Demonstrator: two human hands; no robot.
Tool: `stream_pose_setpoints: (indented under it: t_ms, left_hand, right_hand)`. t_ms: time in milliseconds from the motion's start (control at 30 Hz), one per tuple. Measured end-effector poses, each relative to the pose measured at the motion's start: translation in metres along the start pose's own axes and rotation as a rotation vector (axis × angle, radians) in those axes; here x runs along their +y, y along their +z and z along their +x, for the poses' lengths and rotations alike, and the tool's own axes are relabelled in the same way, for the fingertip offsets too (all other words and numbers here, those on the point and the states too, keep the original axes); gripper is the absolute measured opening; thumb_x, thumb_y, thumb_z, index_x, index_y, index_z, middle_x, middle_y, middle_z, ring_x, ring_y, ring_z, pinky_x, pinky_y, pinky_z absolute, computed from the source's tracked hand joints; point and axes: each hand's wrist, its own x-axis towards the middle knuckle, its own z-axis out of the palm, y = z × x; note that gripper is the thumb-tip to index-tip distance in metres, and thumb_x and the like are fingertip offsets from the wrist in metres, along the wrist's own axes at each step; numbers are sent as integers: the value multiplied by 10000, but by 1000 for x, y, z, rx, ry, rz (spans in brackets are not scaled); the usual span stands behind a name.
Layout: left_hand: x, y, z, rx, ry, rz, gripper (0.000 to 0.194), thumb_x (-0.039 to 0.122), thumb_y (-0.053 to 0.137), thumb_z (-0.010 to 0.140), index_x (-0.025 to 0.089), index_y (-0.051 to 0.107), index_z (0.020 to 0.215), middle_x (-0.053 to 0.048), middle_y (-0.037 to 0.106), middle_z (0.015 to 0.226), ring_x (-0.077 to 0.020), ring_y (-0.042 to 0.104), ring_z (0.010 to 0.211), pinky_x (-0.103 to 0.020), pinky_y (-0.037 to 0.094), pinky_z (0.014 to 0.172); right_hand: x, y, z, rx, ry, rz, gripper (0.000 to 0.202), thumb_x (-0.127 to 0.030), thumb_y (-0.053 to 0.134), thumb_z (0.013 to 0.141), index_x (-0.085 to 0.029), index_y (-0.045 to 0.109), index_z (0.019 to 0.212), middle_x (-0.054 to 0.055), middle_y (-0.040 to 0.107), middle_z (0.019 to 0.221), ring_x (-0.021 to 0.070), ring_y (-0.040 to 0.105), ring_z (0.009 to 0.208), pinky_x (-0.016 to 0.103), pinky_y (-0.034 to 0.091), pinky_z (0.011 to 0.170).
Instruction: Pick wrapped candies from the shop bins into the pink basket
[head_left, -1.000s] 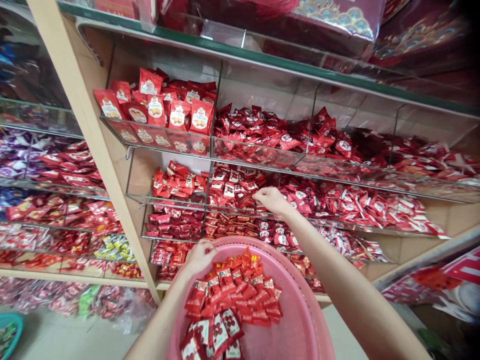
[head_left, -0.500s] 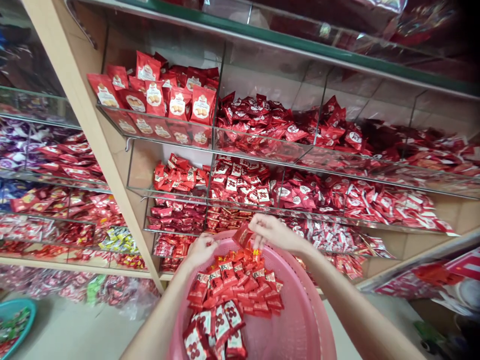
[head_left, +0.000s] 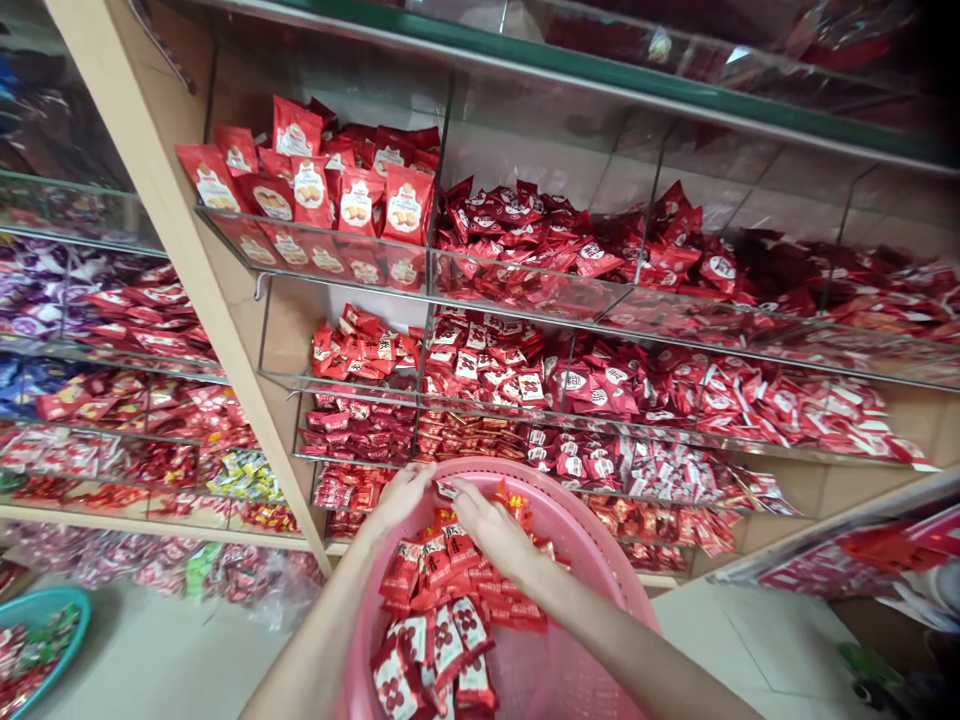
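Note:
A pink plastic basket (head_left: 600, 540) holds many red packets (head_left: 442, 560) and, nearer me, several red-and-white packets (head_left: 448, 640). My left hand (head_left: 407, 492) is closed at the basket's far left rim; what it grips, if anything, is hidden. Reaching over the red packets, my right hand (head_left: 487, 525) has its fingertips together beside my left hand. A small packet (head_left: 448, 490) shows between the two hands, at the right fingertips. Some orange-red packets (head_left: 516, 503) lie behind my right wrist.
Glass-fronted shelves of red packets (head_left: 525, 280) stand ahead, with a wooden upright (head_left: 161, 250) on the left. More candy shelves lie beyond it. A teal basin (head_left: 71, 640) is on the floor (head_left: 180, 650) at lower left.
My right hand has moved left and down from the far rim to beside my left hand. The red packet it held up is now mostly out of sight. The view has shifted slightly.

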Motion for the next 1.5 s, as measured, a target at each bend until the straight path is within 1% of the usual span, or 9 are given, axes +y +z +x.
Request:
stream_pose_setpoints:
  t_ms: [200, 400, 500, 633, 733, 867, 1033, 1200, 1500]
  left_hand:
    - [16, -6, -7, -116, 129, 64, 415, 542, 507, 735, 161, 663, 681, -26, 648, 787, -187, 561, 831, -284, 420, 785]
    - [19, -9, -8, -184, 115, -64, 412, 540, 521, 722, 147, 643, 739, -19, 630, 746, -170, 544, 768, -274, 415, 741]
    - [17, -9, -7, -186, 101, -72, 410, 546, 531, 715, 149, 634, 729, -14, 618, 732, -162, 533, 739, -271, 411, 722]
    - [17, -10, -6, -196, 136, -85, 378, 513, 516, 738, 150, 600, 675, 2, 574, 679, -135, 499, 674, -255, 398, 683]
    - [22, -11, -8, -199, 178, -21, 370, 494, 523, 740, 154, 574, 605, 9, 553, 651, -129, 487, 677, -250, 390, 690]
    - [30, -11, -12, -181, 164, 16, 408, 533, 512, 741, 154, 611, 626, -6, 601, 710, -152, 516, 747, -261, 398, 738]
    - [34, -10, -14, -138, 82, -28, 450, 568, 487, 750, 155, 658, 702, -33, 655, 785, -181, 561, 821, -266, 405, 785]
    - [28, -8, -13, -151, 89, -31, 452, 565, 494, 748, 145, 660, 726, -20, 647, 766, -168, 564, 774, -257, 415, 742]
    - [24, -9, -11, -170, 99, 13, 452, 568, 487, 753, 150, 655, 726, -3, 631, 765, -156, 550, 760, -230, 403, 701]
  right_hand:
    - [1, 1, -8, -70, -74, -118, 286, -16, 407, 798, -216, 549, 947, 66, 410, 1390, 241, 580, 1048, 358, 524, 807]
    - [5, 7, -5, 82, -33, 268, 209, -154, 424, 849, -244, 534, 1003, 39, 386, 1376, 187, 547, 1082, 347, 452, 931]
    - [3, 13, 0, 181, 113, 601, 301, -202, 500, 807, -241, 462, 1103, 68, 435, 1293, 147, 576, 975, 318, 479, 874]
    - [-3, 17, 9, 172, 405, 989, 491, -265, 615, 722, -244, 373, 1150, 62, 503, 1173, 131, 594, 864, 297, 513, 774]
    - [-6, 17, 16, 151, 535, 1134, 454, -318, 614, 727, -230, 374, 1102, 33, 561, 983, 135, 594, 819, 261, 516, 675]
    - [-8, 17, 21, 127, 580, 1109, 422, -295, 609, 731, -230, 383, 1081, -50, 523, 699, 115, 560, 645, 218, 463, 553]
    - [-12, 10, 5, 53, 550, 1083, 459, -303, 631, 718, -231, 391, 1102, -54, 527, 701, 112, 550, 643, 218, 435, 564]
    - [-20, 0, -32, -174, 541, 987, 472, -271, 661, 689, -205, 427, 1094, -74, 507, 661, 91, 503, 588, 209, 378, 545]
    - [-33, 25, -66, -302, 441, 638, 452, -136, 639, 622, -185, 525, 1057, -82, 481, 605, 93, 469, 561, 201, 341, 530]
